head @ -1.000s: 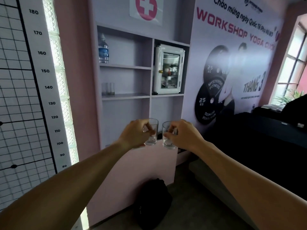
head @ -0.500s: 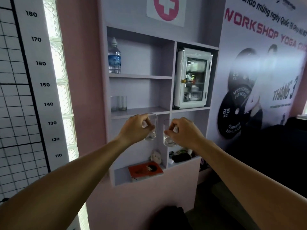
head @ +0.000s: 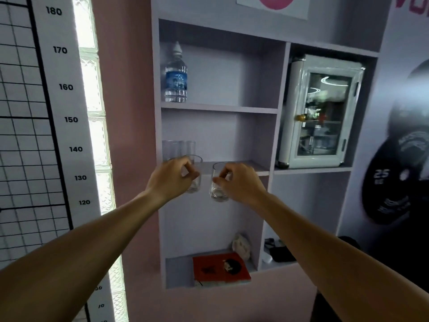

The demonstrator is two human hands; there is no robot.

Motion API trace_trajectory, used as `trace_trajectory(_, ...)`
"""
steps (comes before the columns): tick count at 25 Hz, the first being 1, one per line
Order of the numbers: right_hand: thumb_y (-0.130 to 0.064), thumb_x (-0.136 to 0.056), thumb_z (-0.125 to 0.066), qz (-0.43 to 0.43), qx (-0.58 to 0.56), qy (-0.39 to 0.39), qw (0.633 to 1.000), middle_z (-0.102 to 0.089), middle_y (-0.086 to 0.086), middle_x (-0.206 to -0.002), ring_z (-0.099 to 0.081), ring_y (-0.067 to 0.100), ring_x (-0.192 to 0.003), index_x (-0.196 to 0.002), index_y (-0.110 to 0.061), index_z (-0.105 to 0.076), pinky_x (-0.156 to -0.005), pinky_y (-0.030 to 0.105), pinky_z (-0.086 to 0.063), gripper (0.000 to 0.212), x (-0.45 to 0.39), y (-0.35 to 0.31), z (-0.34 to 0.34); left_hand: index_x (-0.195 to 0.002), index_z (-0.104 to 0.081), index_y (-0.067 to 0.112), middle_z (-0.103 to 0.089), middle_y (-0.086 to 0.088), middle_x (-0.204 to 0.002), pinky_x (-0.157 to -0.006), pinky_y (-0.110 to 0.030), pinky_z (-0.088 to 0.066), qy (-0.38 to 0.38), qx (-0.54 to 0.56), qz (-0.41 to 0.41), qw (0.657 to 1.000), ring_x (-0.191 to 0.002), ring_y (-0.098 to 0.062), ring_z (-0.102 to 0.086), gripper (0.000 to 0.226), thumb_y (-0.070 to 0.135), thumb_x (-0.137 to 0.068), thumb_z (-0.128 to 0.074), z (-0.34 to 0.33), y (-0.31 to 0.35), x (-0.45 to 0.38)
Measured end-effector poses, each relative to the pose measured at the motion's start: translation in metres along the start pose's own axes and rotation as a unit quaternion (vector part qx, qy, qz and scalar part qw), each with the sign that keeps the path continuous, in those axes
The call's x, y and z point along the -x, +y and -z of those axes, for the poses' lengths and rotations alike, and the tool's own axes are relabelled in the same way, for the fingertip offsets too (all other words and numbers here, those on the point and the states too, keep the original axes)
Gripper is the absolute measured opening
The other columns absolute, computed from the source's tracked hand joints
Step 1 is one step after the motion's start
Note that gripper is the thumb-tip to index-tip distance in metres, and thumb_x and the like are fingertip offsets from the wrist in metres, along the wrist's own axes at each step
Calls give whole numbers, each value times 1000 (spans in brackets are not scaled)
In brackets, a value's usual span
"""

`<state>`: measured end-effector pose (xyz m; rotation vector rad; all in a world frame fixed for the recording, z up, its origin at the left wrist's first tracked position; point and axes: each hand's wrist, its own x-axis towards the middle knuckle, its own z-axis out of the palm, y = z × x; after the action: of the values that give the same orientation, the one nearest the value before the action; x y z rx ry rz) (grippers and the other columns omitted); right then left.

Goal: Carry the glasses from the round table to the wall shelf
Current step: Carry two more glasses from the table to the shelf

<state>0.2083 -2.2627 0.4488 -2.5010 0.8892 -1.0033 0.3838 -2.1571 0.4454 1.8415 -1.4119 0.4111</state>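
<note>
You hold two clear, smooth glass tumblers (head: pixel 196 176) against a matt lilac painted shelf (head: pixel 241 109). Above stands a glossy clear plastic bottle (head: pixel 176 80); the white cabinet (head: pixel 321 112) has a shiny glass door, and the red book (head: pixel 220 268) looks matt.

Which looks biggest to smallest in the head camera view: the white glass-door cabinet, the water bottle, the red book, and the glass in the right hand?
1. White glass-door cabinet
2. Water bottle and red book: too alike to rank; the book lies flat, foreshortened.
3. Glass in the right hand, though it is nearer the camera.
</note>
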Motion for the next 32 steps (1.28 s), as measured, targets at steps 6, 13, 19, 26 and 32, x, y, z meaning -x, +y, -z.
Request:
trace_trajectory(6, -39, -82, -72, 21, -82, -15, 996, -66, 2, -96, -63, 19, -81, -69, -31, -62, -65, 26, -47, 18, -66, 17, -8, -70, -52, 37, -64, 12, -83, -61, -29, -42, 33, -58, 41, 997, -77, -18, -63, 22, 37, -88, -64, -12, -9, -33)
trace_trajectory(13, -29, -82, -70, 53, -120, -33, 991, -68, -1, -85, -62, 17, -73, -74, -22, -68, -52, 20, -42, 10, -106, 22, -32, -79, -59, 26, -67, 2, -87, -68, -37, -54, 47, -109, 118, 986, -77, -25, -64, 12, 36, -85, -58, -25, -15, -55)
trace_trajectory(19, -26, -84, -69, 67, -138, -50, 987, -65, 4, -96, -64, 20, -79, -74, -26, -63, -62, 25, -49, 11, -128, 26, -53, -77, -50, 31, -63, 3, -83, -63, -32, -41, 78, -152, 124, 978, -76, -24, -61, 14, 38, -87, -56, -38, -28, -67)
trace_trajectory(26, -42, -83, -69, 78, -140, -30, 987, -67, 4, -109, -55, 23, -102, -103, -24, -69, -78, 33, -53, 27, -145, 32, -71, -116, -55, 24, -74, -5, -92, -64, -36, -54, 123, -310, 38, 942, -79, -31, -71, 61, 74, -81, -49, -40, -47, -75)
trace_trajectory(32, -33, -84, -71, 69, -204, -28, 976, -60, 7, -123, -60, 23, -99, -123, -23, -57, -69, 20, -49, 43, -149, 30, -80, -117, -53, 20, -74, -8, -90, -58, -32, -50, 126, -331, 34, 935, -72, -33, -72, 59, 69, -84, -52, -38, -52, -75)
